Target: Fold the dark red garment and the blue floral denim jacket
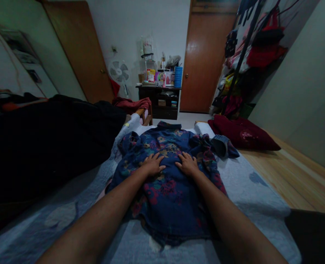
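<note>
A dark blue floral shirt (173,216) lies spread out in front of me, its collar at the far end and its hem towards me. My left hand (152,165) rests flat on the left half of the cloth, fingers spread. On the right half lies my right hand (188,164), also flat with its fingers apart. Neither hand grips the fabric. The sleeves are bunched at both sides, and the right cuff (220,146) reaches out past the body of the shirt. Beneath it is a light blue patterned bedsheet (245,183).
A large dark heap of cloth (49,143) fills the left side. At the right, a maroon pillow (242,134) lies on a wooden surface (294,176). Farther back are a dark cabinet (158,106), a white fan (119,71), a wooden door (206,62) and hanging bags (267,55).
</note>
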`<control>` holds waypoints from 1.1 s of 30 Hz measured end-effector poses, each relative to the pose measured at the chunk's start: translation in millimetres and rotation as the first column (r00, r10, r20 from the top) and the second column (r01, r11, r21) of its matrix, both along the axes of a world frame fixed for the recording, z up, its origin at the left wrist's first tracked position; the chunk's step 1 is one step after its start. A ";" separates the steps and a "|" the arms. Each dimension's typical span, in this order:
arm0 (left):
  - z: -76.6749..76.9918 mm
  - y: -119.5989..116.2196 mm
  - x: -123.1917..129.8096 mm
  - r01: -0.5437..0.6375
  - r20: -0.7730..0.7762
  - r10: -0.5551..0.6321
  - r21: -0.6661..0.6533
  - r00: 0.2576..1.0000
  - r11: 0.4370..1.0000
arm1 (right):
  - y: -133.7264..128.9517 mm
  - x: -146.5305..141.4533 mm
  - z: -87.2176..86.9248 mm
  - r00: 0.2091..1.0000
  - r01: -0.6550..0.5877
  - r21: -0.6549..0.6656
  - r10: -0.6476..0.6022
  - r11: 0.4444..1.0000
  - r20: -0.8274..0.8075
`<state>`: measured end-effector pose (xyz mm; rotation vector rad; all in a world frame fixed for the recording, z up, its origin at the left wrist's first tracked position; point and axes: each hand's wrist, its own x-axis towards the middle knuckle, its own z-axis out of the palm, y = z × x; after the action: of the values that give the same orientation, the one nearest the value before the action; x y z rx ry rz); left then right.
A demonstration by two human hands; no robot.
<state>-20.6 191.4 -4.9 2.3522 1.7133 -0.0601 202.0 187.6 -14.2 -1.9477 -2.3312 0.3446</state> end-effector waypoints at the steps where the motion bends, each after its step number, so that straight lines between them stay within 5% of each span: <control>1: 4.5 3.6 -0.3 -0.008 0.009 0.008 0.025 1.000 1.000 | 1.6 1.0 3.5 1.000 -0.009 0.002 0.009 1.000 0.008; 8: 32.9 46.7 -13.8 -0.221 -0.009 0.222 0.069 0.975 0.973 | 22.4 12.6 26.6 0.989 0.105 0.153 -0.120 0.983 0.091; 12: 32.3 63.2 -16.4 -0.359 -0.059 0.359 0.009 0.931 0.933 | 36.2 21.9 26.6 0.963 0.243 0.119 -0.255 0.963 0.092; 18: 24.5 83.0 -17.8 -0.582 -0.030 0.589 0.118 0.808 0.804 | 51.1 39.3 24.2 0.960 0.262 0.015 -0.262 0.965 0.095; 25: 24.5 104.7 -38.4 -0.644 -0.029 0.646 0.055 0.763 0.763 | 51.5 43.1 29.4 0.961 0.257 0.058 -0.261 0.965 0.088; 33: 30.5 102.1 -63.5 -0.632 0.052 0.631 0.114 0.774 0.767 | 48.2 34.5 41.9 0.947 0.308 0.234 -0.321 0.922 0.017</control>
<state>-84.1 293.4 25.6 1.7030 2.4691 0.1814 236.5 235.8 27.7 -2.1855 -1.9337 -0.0036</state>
